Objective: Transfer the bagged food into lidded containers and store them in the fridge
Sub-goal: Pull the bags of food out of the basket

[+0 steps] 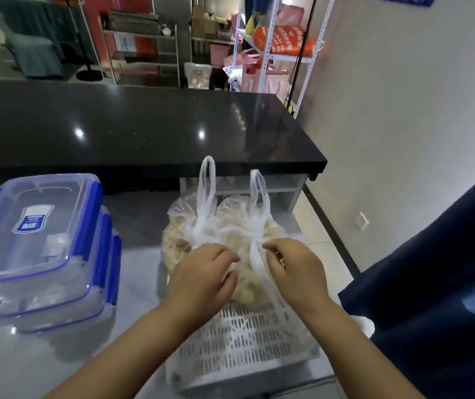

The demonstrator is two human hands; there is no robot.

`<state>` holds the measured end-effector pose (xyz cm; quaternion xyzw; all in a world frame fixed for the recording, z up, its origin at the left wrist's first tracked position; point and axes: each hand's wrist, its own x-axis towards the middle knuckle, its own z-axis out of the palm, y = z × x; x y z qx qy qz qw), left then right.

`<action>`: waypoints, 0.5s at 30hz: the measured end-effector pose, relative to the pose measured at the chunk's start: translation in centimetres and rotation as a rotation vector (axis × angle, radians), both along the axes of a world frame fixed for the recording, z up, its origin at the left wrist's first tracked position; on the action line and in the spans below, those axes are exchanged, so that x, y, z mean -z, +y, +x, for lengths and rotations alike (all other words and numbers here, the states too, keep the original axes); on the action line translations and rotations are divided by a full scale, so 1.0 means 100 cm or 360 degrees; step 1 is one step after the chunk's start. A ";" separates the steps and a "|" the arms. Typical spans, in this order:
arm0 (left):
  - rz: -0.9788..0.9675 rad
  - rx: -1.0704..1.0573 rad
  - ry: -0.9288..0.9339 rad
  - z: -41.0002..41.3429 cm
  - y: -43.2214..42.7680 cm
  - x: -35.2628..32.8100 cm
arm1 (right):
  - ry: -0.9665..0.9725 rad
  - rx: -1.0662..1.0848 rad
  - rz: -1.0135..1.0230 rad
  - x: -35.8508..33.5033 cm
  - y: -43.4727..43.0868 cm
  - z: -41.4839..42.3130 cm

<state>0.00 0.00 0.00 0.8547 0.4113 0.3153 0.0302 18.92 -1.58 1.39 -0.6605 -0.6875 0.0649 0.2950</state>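
Observation:
A thin clear plastic bag (224, 226) full of pale food pieces sits in a white slotted basket (239, 341) on the steel table. Its two handles stand upright behind a knot. My left hand (204, 277) and my right hand (291, 269) are both on the bag's near side, fingers curled and pinching the knotted plastic between them. To the left stands a stack of clear lidded containers (37, 249) with blue clips, lids on.
A black counter (144, 131) runs across behind the steel table (57, 355). A dark blue cloth (432, 298) hangs at the right edge. Shelving racks with bags and boxes (279, 38) stand at the back. The wall is close on the right.

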 end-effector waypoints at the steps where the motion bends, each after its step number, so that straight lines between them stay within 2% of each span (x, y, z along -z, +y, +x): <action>1: 0.0001 -0.0012 -0.0026 0.011 0.007 0.000 | 0.0026 0.0005 -0.0050 0.002 0.007 0.007; 3: -0.0045 -0.0101 -0.0007 0.032 0.020 -0.001 | -0.0007 -0.0031 -0.0104 0.005 0.021 0.018; 7: -0.0257 -0.0431 0.0227 0.068 0.040 0.003 | -0.0157 -0.0177 -0.0317 0.019 0.048 0.036; 10: -0.0599 -0.0771 0.0482 0.089 0.044 0.006 | 0.0067 -0.0308 -0.0509 0.028 0.058 0.050; 15: -0.0670 -0.1016 0.0466 0.114 0.049 0.013 | 0.0341 -0.0438 -0.0546 0.029 0.063 0.067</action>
